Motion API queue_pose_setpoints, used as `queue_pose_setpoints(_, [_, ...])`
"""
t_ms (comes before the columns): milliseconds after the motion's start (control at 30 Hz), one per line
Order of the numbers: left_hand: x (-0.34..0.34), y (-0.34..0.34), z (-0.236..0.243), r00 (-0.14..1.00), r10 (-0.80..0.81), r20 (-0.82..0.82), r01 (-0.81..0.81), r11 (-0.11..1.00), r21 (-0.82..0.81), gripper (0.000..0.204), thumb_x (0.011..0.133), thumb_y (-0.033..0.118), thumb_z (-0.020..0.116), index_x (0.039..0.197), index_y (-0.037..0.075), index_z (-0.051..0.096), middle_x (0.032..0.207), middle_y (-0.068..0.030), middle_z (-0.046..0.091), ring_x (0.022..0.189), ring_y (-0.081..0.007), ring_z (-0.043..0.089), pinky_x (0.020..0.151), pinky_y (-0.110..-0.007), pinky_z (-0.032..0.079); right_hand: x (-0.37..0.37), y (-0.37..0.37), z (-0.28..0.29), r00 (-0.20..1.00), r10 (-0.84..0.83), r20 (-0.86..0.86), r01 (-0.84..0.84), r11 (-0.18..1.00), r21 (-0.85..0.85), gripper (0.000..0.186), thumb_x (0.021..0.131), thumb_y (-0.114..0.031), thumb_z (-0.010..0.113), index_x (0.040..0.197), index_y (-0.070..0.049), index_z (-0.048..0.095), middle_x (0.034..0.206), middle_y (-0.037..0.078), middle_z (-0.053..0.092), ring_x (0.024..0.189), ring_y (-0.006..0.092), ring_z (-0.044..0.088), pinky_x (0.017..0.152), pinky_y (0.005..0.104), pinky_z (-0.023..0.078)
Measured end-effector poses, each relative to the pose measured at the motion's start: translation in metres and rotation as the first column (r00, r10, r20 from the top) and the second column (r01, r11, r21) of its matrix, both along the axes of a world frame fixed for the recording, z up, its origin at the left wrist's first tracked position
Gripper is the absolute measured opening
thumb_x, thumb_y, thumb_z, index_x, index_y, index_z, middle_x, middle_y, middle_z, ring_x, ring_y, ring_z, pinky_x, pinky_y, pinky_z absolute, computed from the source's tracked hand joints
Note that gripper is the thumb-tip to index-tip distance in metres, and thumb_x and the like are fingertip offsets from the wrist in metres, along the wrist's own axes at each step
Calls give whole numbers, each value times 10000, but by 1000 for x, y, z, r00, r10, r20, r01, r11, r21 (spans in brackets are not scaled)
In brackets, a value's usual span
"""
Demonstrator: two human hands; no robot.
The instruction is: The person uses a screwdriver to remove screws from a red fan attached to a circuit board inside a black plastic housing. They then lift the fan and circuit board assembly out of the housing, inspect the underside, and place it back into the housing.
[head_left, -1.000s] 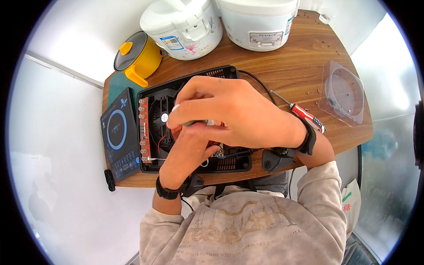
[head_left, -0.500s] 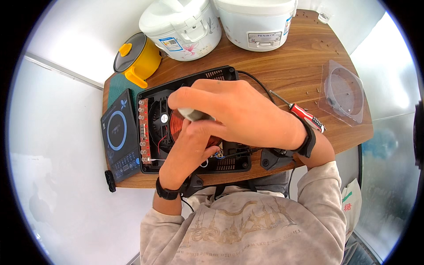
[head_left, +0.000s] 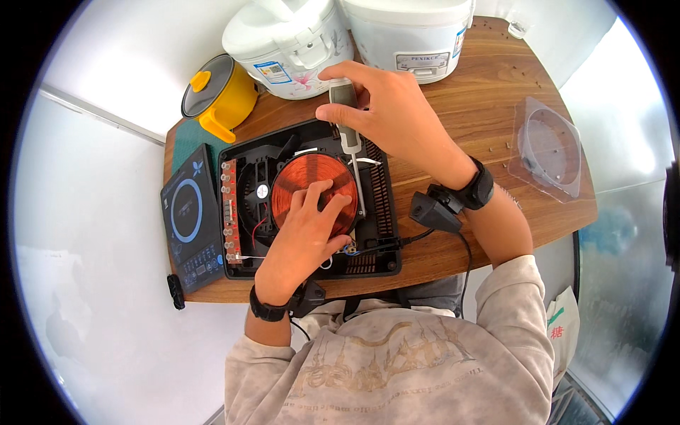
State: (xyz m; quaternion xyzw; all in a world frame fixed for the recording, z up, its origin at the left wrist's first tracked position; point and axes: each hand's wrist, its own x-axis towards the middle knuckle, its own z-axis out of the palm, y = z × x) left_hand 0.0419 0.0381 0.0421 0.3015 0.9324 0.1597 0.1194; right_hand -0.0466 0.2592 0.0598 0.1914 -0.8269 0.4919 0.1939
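My left hand lies with its fingers spread on the copper coil, round and orange-brown, inside an opened black appliance housing. In my right hand is a screwdriver with a grey handle, held near the handle's top between thumb and fingers. Its shaft slants down past the coil's right edge, and the tip is near the housing's inner floor beside the coil; whether it sits on a screw I cannot tell. Left of the coil are a black fan and a red circuit board.
A black glass cooktop panel leans at the housing's left. Behind stand a yellow pot and two white rice cookers. A clear plastic tray with small screws is at the right; more screws are scattered on the wooden table.
My right hand has moved up and away from the left hand, taking the grey screwdriver to the coil's right side. The coil is more exposed. My right forearm now covers most of the red-handled screwdriver.
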Motion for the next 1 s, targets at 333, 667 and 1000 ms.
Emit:
queue_pose_setpoints(333, [0,0,0,1000,0,-10,-1,1000,-11,646,789,136,860,1360,115,557,1462,-172,428,1273,-448,486,1088,-527,468,-4,-4,-9,1000,-3,-23,3,1000,-1,442,852,-344,859,1205,-111,729,696,114,628,624,230,576,625,365,503])
queue_pose_setpoints(667, [0,1,1,999,-16,-41,16,1000,-3,610,786,119,851,1328,100,570,1456,-185,446,1268,-450,493,1032,-520,526,-5,-4,-9,998,-12,-59,13,1000,28,441,847,-353,860,1188,-109,724,716,109,627,636,227,567,630,367,501])
queue_pose_setpoints(1000, [0,0,1,1000,0,-3,0,1000,-14,647,793,140,855,1367,115,557,1464,-178,426,1267,-443,485,1085,-520,469,-2,-4,-4,999,10,-47,-9,999,37,412,845,-301,850,1146,-50,724,750,189,701,674,374,674,669,433,548])
